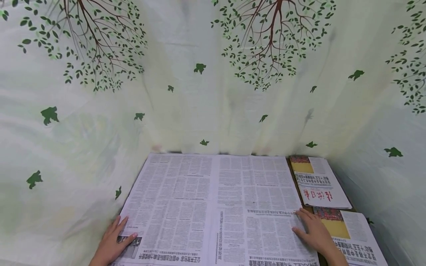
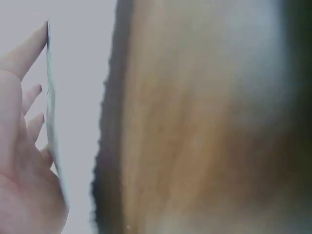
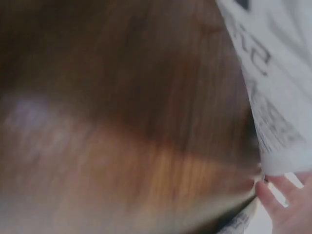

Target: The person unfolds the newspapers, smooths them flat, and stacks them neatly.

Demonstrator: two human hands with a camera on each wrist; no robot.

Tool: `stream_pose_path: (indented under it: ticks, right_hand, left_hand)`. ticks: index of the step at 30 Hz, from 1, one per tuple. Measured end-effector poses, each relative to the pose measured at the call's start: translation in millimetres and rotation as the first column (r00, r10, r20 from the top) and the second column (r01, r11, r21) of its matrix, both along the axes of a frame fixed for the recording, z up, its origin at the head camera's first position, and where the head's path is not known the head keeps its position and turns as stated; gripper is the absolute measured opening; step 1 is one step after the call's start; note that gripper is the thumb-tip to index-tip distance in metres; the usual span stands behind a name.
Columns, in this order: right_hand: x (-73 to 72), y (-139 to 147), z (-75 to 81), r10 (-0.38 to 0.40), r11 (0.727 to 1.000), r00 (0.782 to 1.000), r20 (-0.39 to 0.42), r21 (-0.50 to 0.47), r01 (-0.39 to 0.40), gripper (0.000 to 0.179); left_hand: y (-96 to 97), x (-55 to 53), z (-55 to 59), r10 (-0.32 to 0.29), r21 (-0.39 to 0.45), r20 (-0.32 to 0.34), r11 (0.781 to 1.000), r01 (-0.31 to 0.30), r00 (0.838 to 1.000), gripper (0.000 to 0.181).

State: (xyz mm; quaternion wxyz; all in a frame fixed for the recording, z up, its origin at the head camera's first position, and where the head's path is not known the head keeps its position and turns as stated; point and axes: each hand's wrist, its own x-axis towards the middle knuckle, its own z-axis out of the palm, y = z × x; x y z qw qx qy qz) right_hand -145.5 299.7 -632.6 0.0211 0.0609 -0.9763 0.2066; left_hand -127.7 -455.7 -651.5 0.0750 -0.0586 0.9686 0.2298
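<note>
Fingers extended, the left hand [image 1: 110, 241] and right hand [image 1: 314, 232] touch opposite edges of the spread newspaper [image 1: 213, 207]. 2 folded newspapers [image 1: 324, 184] line the right edge of the table [image 1: 308, 209].

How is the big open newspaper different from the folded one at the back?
The open newspaper is spread out and larger; the back newspaper is folded and smaller. The open newspaper shows mostly gray print; the back newspaper has red writing and a yellow patch. Both have printed words.
</note>
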Motion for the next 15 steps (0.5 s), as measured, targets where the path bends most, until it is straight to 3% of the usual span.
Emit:
stream_pose_path:
  ticks: [5, 8, 11, 15]
  right_hand:
    - [-0.1, 4, 7.5, -0.052, 0.997, 0.999, -0.007, -0.064, 0.051, 0.061]
    - [-3.8, 8, 12.0, -0.086, 0.995, 0.996, -0.002, -0.051, 0.085, 0.058]
    - [-10.0, 13, 15.9, -0.118, 0.992, 0.993, -0.005, -0.038, 0.117, 0.055]
    - [-20.1, 17, 21.5, -0.148, 0.989, 0.989, -0.017, -0.023, 0.148, 0.051]
  left_hand:
    - [9.5, 5.8, 6.0, -0.069, -0.12, -0.157, 0.991, 0.05, 0.985, 0.09]
    - [19.3, 5.0, 12.5, -0.1, -0.157, -0.206, 0.985, 0.068, 0.973, 0.086]
    - [32.1, -0.4, 18.9, -0.123, -0.15, -0.242, 0.985, 0.088, 0.963, 0.081]
    - [53.9, -12.9, 27.9, -0.144, -0.079, -0.266, 0.989, 0.127, 0.953, 0.079]
